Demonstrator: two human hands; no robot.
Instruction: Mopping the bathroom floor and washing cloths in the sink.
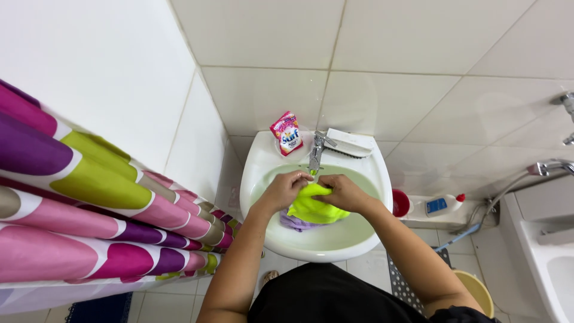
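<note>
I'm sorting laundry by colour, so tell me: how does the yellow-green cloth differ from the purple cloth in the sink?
The yellow-green cloth is bright and bunched on top, gripped by the left hand and right hand; the purple cloth is pale, lies beneath it and is mostly hidden. Neither hand visibly holds the purple cloth. Both sit in the water-filled white sink, below the tap.

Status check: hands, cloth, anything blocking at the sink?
Left hand and right hand both gripping yellow-green cloth over water-filled sink. Purple cloth underneath it. Faucet just behind the hands, apart; nothing blocking.
</note>
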